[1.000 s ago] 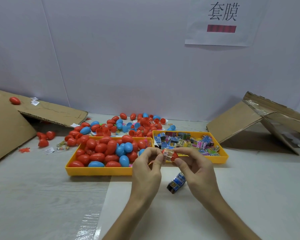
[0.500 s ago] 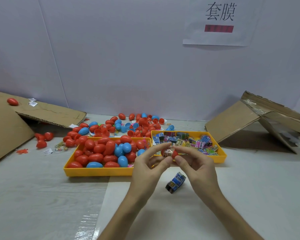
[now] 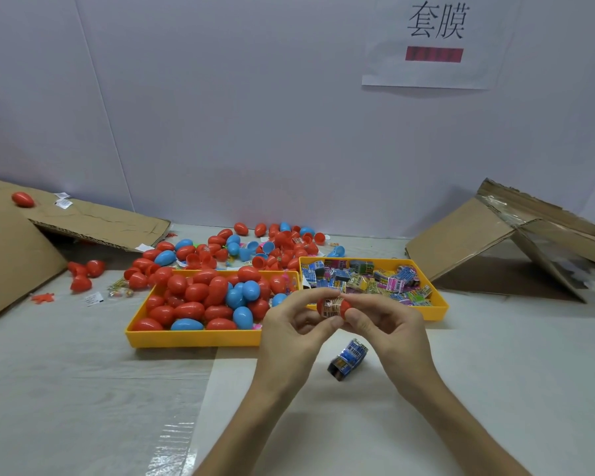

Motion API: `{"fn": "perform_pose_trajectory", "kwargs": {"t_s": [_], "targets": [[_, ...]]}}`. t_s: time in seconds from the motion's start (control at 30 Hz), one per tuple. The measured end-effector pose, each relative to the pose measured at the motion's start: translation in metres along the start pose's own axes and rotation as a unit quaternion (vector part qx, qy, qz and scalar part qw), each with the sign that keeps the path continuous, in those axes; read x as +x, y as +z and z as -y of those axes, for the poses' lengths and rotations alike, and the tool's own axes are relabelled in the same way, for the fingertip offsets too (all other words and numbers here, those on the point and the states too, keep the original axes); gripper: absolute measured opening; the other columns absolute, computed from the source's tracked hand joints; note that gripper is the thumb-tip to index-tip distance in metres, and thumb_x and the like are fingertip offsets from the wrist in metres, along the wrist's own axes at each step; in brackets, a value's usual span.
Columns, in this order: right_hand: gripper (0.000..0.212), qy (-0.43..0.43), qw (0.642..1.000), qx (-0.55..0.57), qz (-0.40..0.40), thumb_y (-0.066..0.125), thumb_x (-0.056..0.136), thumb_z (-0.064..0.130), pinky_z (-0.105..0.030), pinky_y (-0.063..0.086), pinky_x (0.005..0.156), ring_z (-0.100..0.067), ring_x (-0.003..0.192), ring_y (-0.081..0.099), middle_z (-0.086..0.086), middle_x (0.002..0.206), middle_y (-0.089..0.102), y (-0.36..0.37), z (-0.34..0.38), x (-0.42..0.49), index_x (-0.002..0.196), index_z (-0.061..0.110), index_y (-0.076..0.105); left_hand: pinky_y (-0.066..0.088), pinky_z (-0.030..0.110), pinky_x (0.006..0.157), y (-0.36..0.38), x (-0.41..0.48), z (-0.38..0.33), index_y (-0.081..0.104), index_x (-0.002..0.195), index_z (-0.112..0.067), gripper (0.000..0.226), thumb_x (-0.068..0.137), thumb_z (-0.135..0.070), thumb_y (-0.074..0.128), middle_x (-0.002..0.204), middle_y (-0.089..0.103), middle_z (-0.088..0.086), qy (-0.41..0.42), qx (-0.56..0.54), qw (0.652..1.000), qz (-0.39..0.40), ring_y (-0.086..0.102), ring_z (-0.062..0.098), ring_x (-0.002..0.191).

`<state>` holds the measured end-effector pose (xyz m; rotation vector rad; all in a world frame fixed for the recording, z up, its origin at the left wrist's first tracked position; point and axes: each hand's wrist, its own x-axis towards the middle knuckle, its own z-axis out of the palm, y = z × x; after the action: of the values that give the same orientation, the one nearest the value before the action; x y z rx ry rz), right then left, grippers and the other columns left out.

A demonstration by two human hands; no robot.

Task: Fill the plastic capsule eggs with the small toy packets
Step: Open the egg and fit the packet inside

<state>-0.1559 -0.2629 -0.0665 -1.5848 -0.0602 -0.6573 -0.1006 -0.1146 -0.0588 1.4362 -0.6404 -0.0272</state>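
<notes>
Since a second ago both hands have drawn together just in front of the packet tray (image 3: 442, 305). The left hand (image 3: 294, 326) and right hand (image 3: 387, 326) each pinch the red capsule egg (image 3: 345, 306), and the toy packet (image 3: 332, 302) now sits deeper between its halves. Snapping it shut is probably next.

Just before the yellow plastic tray of packets (image 3: 439, 306), the small printed toy packet (image 3: 332, 304) now sits deeper inside the red plastic capsule half (image 3: 346, 306).

On your worktop (image 3: 66, 389), the tray of eggs (image 3: 193, 339) has the tray of packets (image 3: 434, 312) to its right, loose eggs (image 3: 278, 240) behind it, cardboard (image 3: 11, 259) to its left, and a lone packet (image 3: 347, 360) before its right corner.
</notes>
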Motion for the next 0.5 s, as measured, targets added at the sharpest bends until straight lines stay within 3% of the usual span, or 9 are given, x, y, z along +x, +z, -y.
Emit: {"fn": "perform_pose_trajectory", "kwargs": {"t_s": [0.2, 0.33, 0.5], "targets": [[0.023, 0.031, 0.999, 0.042, 0.002, 0.067, 0.087, 0.017, -0.029, 0.06, 0.079, -0.026, 0.101, 0.074, -0.007, 0.104, 0.077, 0.001, 0.0007, 0.0013, 0.109, 0.016, 0.076, 0.057, 0.02, 0.076, -0.0012, 0.0014, -0.0007, 0.072, 0.114, -0.028, 0.031, 0.087, -0.013, 0.077, 0.088, 0.078, -0.006, -0.044, -0.041, 0.998, 0.011, 0.075, 0.012, 0.087], [0.031, 0.061, 0.995, 0.071, 0.018, 0.071, 0.089, 0.027, -0.038, 0.06, 0.084, -0.032, 0.103, 0.072, -0.014, 0.108, 0.075, -0.0002, 0.0035, 0.0034, 0.116, 0.012, 0.072, 0.06, 0.024, 0.084, -0.0007, 0.0012, -0.0027, 0.073, 0.115, -0.027, 0.024, 0.094, -0.017, 0.069, 0.094, 0.079, 0.0, -0.063, -0.08, 0.995, 0.004, 0.076, 0.015, 0.091], [0.026, 0.063, 0.997, 0.032, 0.021, 0.076, 0.082, 0.035, -0.027, 0.059, 0.075, -0.024, 0.095, 0.073, -0.008, 0.101, 0.076, 0.0022, 0.0064, 0.0025, 0.107, 0.027, 0.076, 0.056, 0.019, 0.073, 0.0009, 0.0005, -0.0052, 0.076, 0.098, -0.042, 0.026, 0.085, -0.02, 0.078, 0.098, 0.073, 0.009, -0.037, -0.047, 0.998, 0.003, 0.074, 0.018, 0.08]]}}
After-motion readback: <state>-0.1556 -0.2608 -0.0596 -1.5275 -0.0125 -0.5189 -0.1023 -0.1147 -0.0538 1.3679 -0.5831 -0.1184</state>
